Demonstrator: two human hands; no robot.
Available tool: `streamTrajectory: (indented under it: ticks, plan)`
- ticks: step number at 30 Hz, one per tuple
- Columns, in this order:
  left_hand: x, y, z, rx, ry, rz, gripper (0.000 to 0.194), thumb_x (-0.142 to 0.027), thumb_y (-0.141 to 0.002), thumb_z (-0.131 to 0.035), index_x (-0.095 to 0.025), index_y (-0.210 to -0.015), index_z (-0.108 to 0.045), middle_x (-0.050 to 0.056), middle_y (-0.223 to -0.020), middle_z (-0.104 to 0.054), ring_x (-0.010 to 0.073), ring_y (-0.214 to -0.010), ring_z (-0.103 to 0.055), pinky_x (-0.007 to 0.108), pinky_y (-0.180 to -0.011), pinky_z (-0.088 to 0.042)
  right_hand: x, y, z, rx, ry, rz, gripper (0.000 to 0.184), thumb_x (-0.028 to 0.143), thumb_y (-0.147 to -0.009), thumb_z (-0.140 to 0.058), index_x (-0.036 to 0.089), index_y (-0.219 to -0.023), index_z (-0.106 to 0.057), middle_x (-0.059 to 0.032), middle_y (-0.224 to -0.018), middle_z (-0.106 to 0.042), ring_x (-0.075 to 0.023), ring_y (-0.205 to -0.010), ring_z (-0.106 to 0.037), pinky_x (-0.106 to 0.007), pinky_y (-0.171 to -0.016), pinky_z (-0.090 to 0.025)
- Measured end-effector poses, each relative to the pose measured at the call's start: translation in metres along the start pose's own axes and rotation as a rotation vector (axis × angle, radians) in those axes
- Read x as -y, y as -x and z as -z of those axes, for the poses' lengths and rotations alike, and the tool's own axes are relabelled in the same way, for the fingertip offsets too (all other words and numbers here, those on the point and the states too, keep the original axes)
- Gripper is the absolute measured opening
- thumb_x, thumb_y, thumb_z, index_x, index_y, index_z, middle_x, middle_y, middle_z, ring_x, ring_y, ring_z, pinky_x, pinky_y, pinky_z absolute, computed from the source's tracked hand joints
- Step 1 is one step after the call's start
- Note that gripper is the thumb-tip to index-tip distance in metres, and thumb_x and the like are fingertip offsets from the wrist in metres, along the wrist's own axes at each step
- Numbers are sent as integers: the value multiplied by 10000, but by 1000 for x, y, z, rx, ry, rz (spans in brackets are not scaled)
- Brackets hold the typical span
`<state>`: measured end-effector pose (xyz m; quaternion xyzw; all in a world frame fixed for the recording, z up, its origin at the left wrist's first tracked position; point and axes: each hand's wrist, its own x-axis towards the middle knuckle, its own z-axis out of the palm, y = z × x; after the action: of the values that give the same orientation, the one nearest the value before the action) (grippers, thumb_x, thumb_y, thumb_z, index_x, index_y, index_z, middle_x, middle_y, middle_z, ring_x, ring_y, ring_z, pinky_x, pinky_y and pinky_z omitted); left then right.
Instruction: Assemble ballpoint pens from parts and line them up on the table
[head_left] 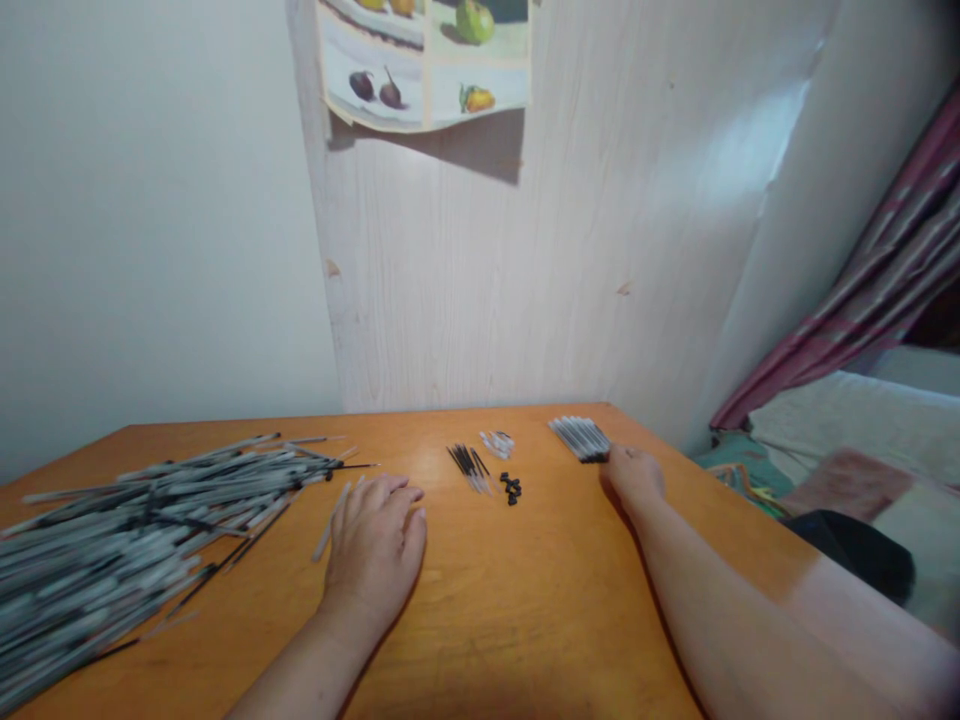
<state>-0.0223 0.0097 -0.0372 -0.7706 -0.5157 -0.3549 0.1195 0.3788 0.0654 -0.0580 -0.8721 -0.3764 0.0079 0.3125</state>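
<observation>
My left hand (376, 540) lies palm down on the table, fingers stretched out, beside and partly over a few pale clear tubes (326, 530). At the far right, my right hand (634, 474) has its fingers closed at the black end of the outermost pen in a neat row of clear pens (580, 440). Its fingertips are partly hidden. Between my hands are several dark pen refills (468, 466), a small group of clear caps (498, 444) and a little cluster of black plugs (511, 488).
A large, loose pile of pen tubes and refills (165, 530) covers the left of the orange wooden table (495, 620). The wall (480, 290) stands behind the table, with a fruit picture (427, 70) on it. Past the right edge are a bed (862, 430) and a curtain (840, 300).
</observation>
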Motion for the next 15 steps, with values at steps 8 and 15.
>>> streamTrajectory:
  ticks: [8,15]
  plan:
    - [26,-11,16,-49,76,203,300,-344,-886,-446,-210,-1036,-669,65,-1084,-686,259,-1050,-594,414,-959,-428,8,9,12,-30,21,37,466,381,-918,-324,162,-891,-734,-199,-978,-714,-274,-877,-652,-301,-638,-417]
    - [50,-17,29,-35,68,426,284,-312,-848,-464,-204,-1007,-673,75,-1053,-706,249,-998,-622,375,-895,-455,19,27,19,-22,10,149,516,395,-950,-274,125,-934,-713,-208,-981,-690,-274,-893,-630,-318,-671,-419]
